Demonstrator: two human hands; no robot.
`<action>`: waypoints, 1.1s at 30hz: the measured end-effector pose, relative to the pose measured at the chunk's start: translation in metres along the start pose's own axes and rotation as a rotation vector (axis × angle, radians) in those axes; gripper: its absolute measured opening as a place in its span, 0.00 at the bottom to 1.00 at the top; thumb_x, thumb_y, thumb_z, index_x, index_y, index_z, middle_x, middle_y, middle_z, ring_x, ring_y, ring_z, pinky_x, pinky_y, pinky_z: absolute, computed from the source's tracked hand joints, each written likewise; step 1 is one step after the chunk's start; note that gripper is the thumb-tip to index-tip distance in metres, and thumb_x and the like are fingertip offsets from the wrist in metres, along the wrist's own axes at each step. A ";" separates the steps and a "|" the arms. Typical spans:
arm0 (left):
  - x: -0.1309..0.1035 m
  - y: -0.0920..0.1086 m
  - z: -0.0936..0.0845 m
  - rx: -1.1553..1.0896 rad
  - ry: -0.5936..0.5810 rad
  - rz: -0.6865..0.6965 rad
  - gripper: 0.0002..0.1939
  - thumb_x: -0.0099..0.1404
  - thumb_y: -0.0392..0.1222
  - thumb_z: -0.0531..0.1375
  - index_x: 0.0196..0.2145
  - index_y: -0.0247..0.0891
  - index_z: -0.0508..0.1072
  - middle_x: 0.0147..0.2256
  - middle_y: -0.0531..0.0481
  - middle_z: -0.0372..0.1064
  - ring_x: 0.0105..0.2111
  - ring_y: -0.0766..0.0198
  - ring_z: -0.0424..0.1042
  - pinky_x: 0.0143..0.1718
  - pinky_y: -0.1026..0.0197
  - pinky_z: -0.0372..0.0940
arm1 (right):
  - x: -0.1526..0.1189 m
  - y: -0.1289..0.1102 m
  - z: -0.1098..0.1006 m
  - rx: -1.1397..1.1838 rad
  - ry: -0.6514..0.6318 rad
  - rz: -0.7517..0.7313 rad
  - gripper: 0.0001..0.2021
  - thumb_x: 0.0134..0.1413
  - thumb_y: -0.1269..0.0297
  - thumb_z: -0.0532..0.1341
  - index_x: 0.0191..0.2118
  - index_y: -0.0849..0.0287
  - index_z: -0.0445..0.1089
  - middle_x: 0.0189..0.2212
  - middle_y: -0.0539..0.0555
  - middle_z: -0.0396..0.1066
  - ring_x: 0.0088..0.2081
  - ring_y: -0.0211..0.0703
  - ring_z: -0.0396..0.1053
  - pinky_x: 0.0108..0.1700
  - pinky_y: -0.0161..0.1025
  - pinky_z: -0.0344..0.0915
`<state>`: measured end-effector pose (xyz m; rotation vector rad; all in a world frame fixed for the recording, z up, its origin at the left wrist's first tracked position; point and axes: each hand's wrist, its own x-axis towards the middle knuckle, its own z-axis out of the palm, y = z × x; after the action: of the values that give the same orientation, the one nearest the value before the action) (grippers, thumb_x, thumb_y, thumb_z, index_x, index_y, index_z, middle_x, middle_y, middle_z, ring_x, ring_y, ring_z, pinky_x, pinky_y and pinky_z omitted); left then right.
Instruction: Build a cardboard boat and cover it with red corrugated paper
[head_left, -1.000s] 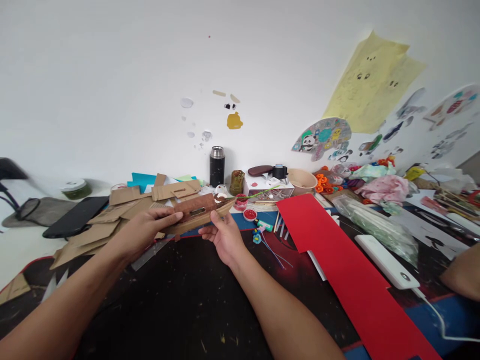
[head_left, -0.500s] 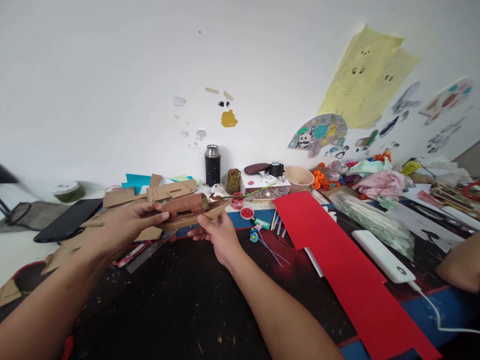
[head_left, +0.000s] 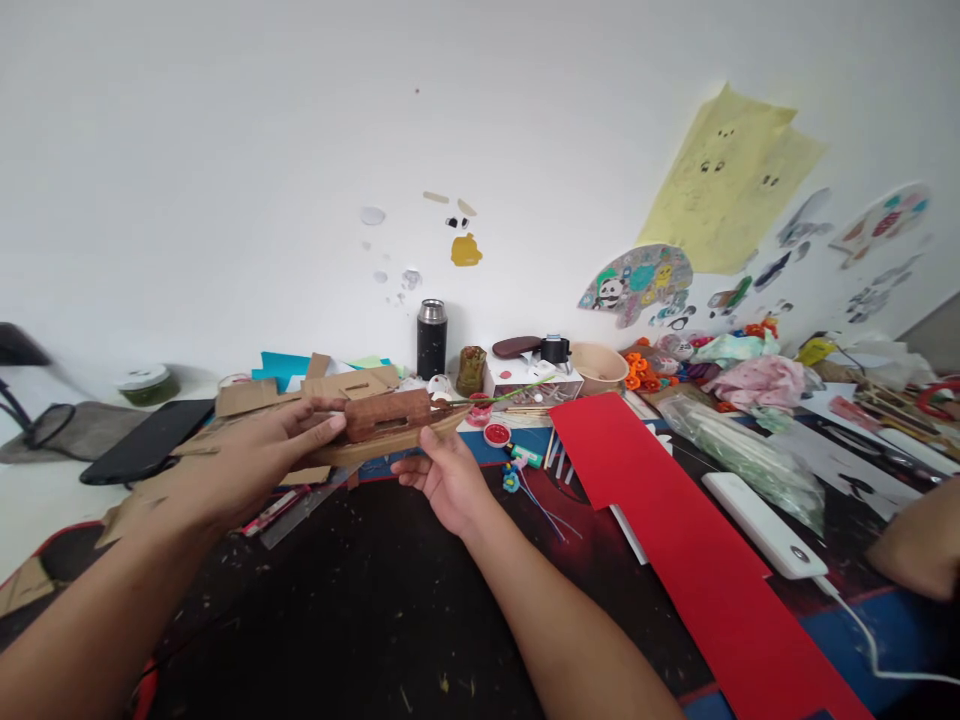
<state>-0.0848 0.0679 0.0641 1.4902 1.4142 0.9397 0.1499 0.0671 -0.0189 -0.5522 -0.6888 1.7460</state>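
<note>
1. Head view, left hand [head_left: 289,435]: we are gripping a wooden model boat [head_left: 386,446] at one end of its brown cabin [head_left: 386,415], thumb lying along the near side, other fingers partly hidden behind.
2. Right hand [head_left: 448,482]: we are gripping the same boat by its pale hull, thumb resting against the near side, the other fingers curling below.
3. Boat: we are holding it between both sets of fingers, its pointed end extending past the right thumb.
4. Beneath and beside the left fingers: cardboard pieces [head_left: 352,382] are lying in a heap; a pink tool [head_left: 277,508] and a clear strip [head_left: 309,512] are lying below the palm.
5. Just right of the right fingers: we are noting a pot of red paint [head_left: 496,435], a green tube [head_left: 526,456] and a blue flower ornament [head_left: 511,478] with thin stems.
6. Beyond the fingers: a black flask [head_left: 432,345] is standing upright near the wall, a brownish jar [head_left: 472,371] beside it.
7. Farther right of the right fingers: red card [head_left: 667,530] is lying flat; past it, a white corded device [head_left: 763,525] and another person's arm [head_left: 916,545] are showing.
</note>
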 end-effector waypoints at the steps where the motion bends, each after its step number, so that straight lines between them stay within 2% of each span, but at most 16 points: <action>1: -0.002 0.003 0.001 -0.006 0.004 -0.006 0.35 0.56 0.77 0.71 0.48 0.47 0.83 0.53 0.44 0.84 0.57 0.39 0.77 0.59 0.45 0.70 | 0.000 0.000 0.000 0.003 0.005 0.005 0.28 0.50 0.49 0.84 0.46 0.54 0.69 0.37 0.48 0.84 0.29 0.42 0.84 0.30 0.33 0.78; 5: -0.007 0.011 0.009 -0.194 -0.021 -0.094 0.37 0.48 0.75 0.75 0.45 0.45 0.82 0.52 0.42 0.83 0.53 0.41 0.80 0.47 0.48 0.76 | 0.000 -0.001 -0.002 0.009 0.023 0.012 0.27 0.52 0.48 0.83 0.43 0.54 0.69 0.35 0.48 0.82 0.28 0.43 0.83 0.29 0.34 0.77; 7: -0.008 0.011 0.012 -0.275 -0.021 -0.132 0.36 0.48 0.72 0.77 0.45 0.45 0.83 0.52 0.42 0.83 0.50 0.43 0.80 0.41 0.51 0.76 | 0.001 -0.001 -0.003 0.012 0.023 0.014 0.27 0.53 0.47 0.83 0.43 0.54 0.69 0.34 0.48 0.82 0.29 0.43 0.84 0.29 0.34 0.77; 10: -0.010 0.011 0.014 -0.356 -0.013 -0.133 0.33 0.49 0.69 0.78 0.45 0.45 0.84 0.50 0.42 0.83 0.47 0.45 0.81 0.38 0.52 0.76 | 0.001 -0.001 -0.006 0.027 0.015 0.021 0.28 0.49 0.46 0.84 0.40 0.55 0.70 0.32 0.47 0.80 0.29 0.44 0.84 0.29 0.34 0.77; 13: -0.013 0.013 0.014 -0.453 -0.042 -0.133 0.30 0.51 0.65 0.79 0.45 0.45 0.85 0.51 0.40 0.84 0.46 0.46 0.82 0.38 0.52 0.78 | 0.002 -0.001 -0.009 0.050 0.003 0.037 0.32 0.41 0.43 0.86 0.36 0.56 0.69 0.28 0.46 0.79 0.29 0.45 0.84 0.29 0.34 0.77; 18: -0.017 0.019 0.013 -0.499 -0.054 -0.145 0.29 0.51 0.62 0.80 0.45 0.46 0.86 0.54 0.40 0.83 0.51 0.43 0.82 0.38 0.52 0.78 | 0.002 -0.001 -0.011 0.038 -0.001 0.054 0.29 0.46 0.42 0.84 0.33 0.56 0.70 0.26 0.47 0.78 0.29 0.46 0.84 0.30 0.35 0.77; 21: -0.016 0.020 0.013 -0.486 -0.043 -0.121 0.30 0.49 0.64 0.80 0.44 0.44 0.85 0.54 0.39 0.83 0.52 0.42 0.82 0.39 0.52 0.78 | 0.001 -0.002 -0.010 0.038 -0.017 0.050 0.30 0.42 0.41 0.85 0.33 0.56 0.70 0.26 0.46 0.78 0.29 0.45 0.84 0.29 0.34 0.78; 25: -0.016 0.021 0.013 -0.407 -0.028 -0.108 0.33 0.49 0.64 0.80 0.48 0.45 0.84 0.54 0.39 0.84 0.54 0.42 0.82 0.44 0.51 0.79 | 0.002 -0.001 -0.010 0.043 -0.032 0.039 0.31 0.40 0.43 0.87 0.36 0.56 0.71 0.29 0.45 0.80 0.29 0.43 0.84 0.29 0.32 0.78; 28: -0.015 0.022 0.010 -0.325 -0.015 -0.058 0.34 0.50 0.64 0.81 0.49 0.45 0.84 0.54 0.39 0.85 0.56 0.40 0.82 0.51 0.48 0.78 | 0.003 -0.001 -0.011 0.030 -0.046 0.027 0.30 0.44 0.47 0.86 0.41 0.55 0.72 0.33 0.46 0.83 0.30 0.42 0.84 0.30 0.31 0.78; 31: -0.014 0.021 0.008 -0.292 -0.025 -0.046 0.35 0.49 0.69 0.79 0.48 0.46 0.84 0.53 0.38 0.86 0.56 0.36 0.82 0.49 0.45 0.80 | 0.003 -0.001 -0.012 -0.002 -0.049 0.021 0.28 0.49 0.49 0.85 0.44 0.54 0.72 0.35 0.48 0.84 0.31 0.41 0.84 0.31 0.31 0.79; 33: -0.013 0.020 0.007 -0.292 -0.045 -0.039 0.35 0.51 0.72 0.77 0.48 0.47 0.85 0.54 0.39 0.86 0.56 0.36 0.82 0.50 0.44 0.79 | 0.003 -0.001 -0.011 -0.017 -0.061 0.019 0.29 0.48 0.48 0.85 0.45 0.54 0.71 0.36 0.48 0.84 0.30 0.41 0.84 0.31 0.31 0.79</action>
<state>-0.0723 0.0541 0.0807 1.2536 1.2110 1.0332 0.1574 0.0722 -0.0265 -0.5206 -0.7442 1.7822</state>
